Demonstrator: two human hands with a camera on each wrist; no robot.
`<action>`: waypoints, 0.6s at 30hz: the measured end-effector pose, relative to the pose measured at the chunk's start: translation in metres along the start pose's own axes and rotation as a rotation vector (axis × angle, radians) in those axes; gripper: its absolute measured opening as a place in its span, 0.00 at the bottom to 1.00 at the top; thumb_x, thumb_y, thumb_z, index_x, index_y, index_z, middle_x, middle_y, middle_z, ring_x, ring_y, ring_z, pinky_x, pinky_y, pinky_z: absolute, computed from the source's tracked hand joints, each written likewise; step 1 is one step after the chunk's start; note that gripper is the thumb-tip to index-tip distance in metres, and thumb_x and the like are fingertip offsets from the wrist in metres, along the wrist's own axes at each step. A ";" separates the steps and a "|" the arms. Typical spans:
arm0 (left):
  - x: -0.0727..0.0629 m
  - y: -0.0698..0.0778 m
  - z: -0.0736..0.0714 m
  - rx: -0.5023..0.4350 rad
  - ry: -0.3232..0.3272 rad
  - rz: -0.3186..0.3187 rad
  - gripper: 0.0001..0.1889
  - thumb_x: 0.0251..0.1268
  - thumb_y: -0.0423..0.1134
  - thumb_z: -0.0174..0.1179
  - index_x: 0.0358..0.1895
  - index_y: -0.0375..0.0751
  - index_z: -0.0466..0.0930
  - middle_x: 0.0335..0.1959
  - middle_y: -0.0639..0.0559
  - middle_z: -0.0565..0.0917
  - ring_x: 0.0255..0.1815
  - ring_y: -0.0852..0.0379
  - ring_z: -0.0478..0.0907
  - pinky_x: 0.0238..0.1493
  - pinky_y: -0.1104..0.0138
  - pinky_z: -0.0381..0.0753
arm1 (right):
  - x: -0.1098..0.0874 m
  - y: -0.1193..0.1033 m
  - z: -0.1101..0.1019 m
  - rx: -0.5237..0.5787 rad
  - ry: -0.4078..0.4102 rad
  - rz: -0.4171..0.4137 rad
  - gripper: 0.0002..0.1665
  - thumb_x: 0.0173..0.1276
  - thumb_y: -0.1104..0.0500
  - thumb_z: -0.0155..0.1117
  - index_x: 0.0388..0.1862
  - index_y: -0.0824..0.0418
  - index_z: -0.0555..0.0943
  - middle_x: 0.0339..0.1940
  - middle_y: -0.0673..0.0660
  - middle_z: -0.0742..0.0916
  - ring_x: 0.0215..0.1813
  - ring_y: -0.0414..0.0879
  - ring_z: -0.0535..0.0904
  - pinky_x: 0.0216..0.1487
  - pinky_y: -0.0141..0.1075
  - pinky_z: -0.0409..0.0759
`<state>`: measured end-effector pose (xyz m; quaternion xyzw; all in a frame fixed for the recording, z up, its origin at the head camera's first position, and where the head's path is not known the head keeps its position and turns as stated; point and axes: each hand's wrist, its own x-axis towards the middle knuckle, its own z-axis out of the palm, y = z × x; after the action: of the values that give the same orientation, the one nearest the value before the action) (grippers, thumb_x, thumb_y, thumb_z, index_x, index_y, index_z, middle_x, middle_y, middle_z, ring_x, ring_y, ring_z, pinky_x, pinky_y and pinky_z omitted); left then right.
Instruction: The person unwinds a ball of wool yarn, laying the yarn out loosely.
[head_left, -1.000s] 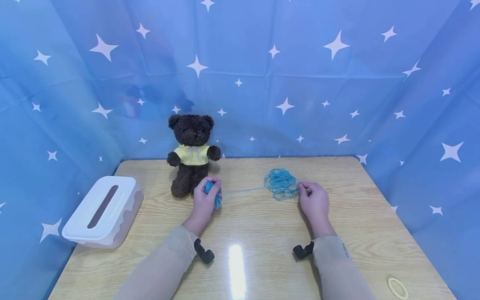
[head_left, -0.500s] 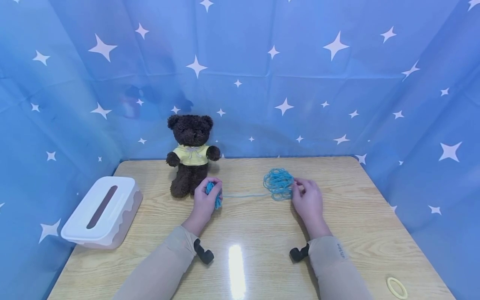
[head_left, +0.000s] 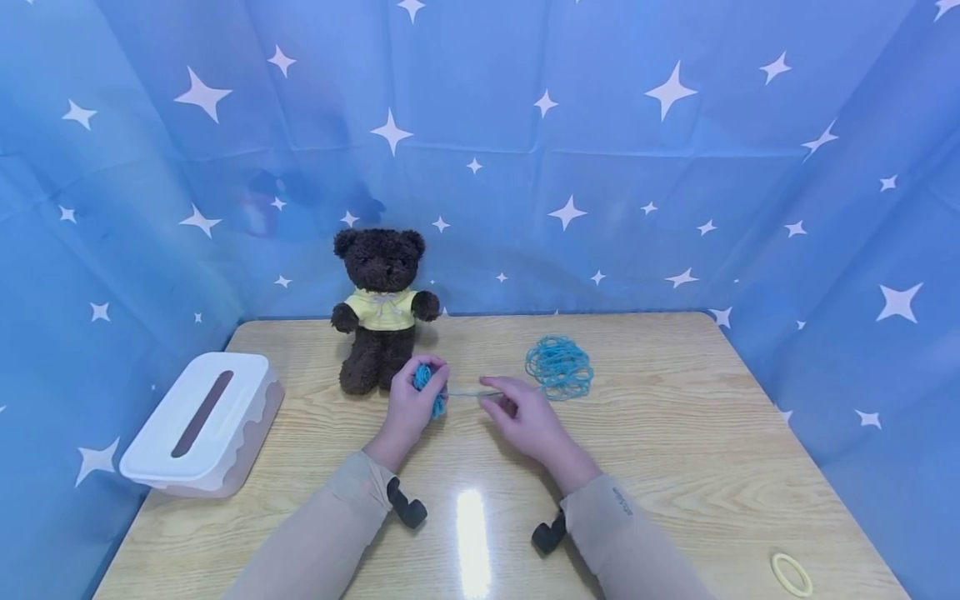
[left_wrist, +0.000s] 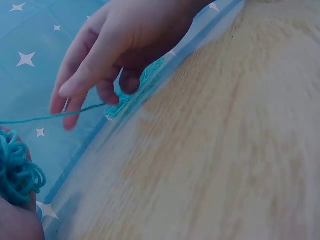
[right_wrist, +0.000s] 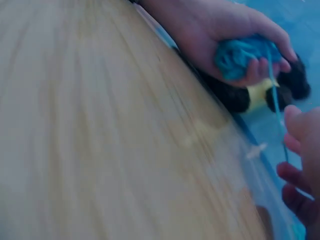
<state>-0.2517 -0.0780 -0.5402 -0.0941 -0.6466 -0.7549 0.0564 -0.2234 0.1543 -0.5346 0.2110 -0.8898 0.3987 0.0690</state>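
A wound bundle of blue yarn [head_left: 423, 377] sits in my left hand [head_left: 407, 407], whose fingers and thumb curl round it. From the bundle a single strand [head_left: 463, 393] runs rightward toward my right hand [head_left: 529, 419]. That hand hovers over the table with thumb and fingers apart, and the strand passes between them. In the left wrist view the strand [left_wrist: 40, 119] crosses in front of one finger. Behind the right hand, a loose heap of the same yarn [head_left: 559, 367] lies in loops on the table. The right wrist view shows the yarn bundle [right_wrist: 240, 57] against the left palm.
A dark brown teddy bear [head_left: 384, 312] in a yellow shirt sits just behind the left hand. At the left edge stands a white lidded box [head_left: 198, 421] with a long slot. A pale yellow ring [head_left: 792, 575] lies at the front right of the wooden table [head_left: 720, 433].
My right hand has moved left from the loose yarn heap to the strand near my left hand. The left hand stays almost in place, still gripping the yarn bundle.
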 end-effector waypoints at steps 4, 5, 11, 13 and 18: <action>0.000 0.000 0.000 0.026 -0.014 0.014 0.11 0.82 0.35 0.65 0.54 0.27 0.81 0.34 0.30 0.82 0.27 0.60 0.82 0.29 0.69 0.86 | 0.003 -0.006 0.010 -0.045 -0.032 0.002 0.19 0.83 0.52 0.69 0.67 0.54 0.88 0.54 0.51 0.94 0.44 0.38 0.85 0.49 0.33 0.87; 0.000 0.000 0.000 0.031 -0.015 0.017 0.12 0.82 0.35 0.65 0.54 0.27 0.81 0.34 0.31 0.82 0.27 0.60 0.82 0.29 0.70 0.86 | 0.003 -0.006 0.011 -0.060 -0.025 0.006 0.17 0.83 0.52 0.69 0.65 0.53 0.90 0.53 0.50 0.95 0.44 0.39 0.85 0.48 0.33 0.87; 0.000 0.000 -0.001 0.037 -0.029 0.013 0.11 0.82 0.36 0.65 0.55 0.29 0.81 0.41 0.37 0.88 0.31 0.53 0.85 0.33 0.69 0.88 | 0.001 -0.001 0.006 -0.084 0.110 0.000 0.09 0.82 0.55 0.70 0.54 0.53 0.93 0.46 0.51 0.95 0.41 0.40 0.86 0.44 0.33 0.87; 0.000 0.000 -0.001 0.034 -0.035 0.012 0.11 0.83 0.36 0.65 0.55 0.30 0.81 0.42 0.42 0.90 0.33 0.49 0.85 0.34 0.69 0.88 | 0.001 0.002 0.001 -0.073 0.176 -0.013 0.08 0.82 0.57 0.70 0.53 0.55 0.93 0.42 0.51 0.94 0.39 0.40 0.85 0.40 0.32 0.86; 0.001 -0.002 -0.001 0.012 -0.051 -0.002 0.11 0.81 0.35 0.66 0.55 0.30 0.80 0.36 0.53 0.88 0.31 0.51 0.85 0.33 0.69 0.88 | 0.000 0.011 -0.010 -0.062 0.316 0.008 0.08 0.81 0.60 0.70 0.51 0.56 0.93 0.37 0.51 0.92 0.37 0.41 0.81 0.34 0.30 0.79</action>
<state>-0.2530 -0.0791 -0.5420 -0.1124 -0.6526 -0.7483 0.0398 -0.2290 0.1680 -0.5358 0.1401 -0.8804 0.3997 0.2132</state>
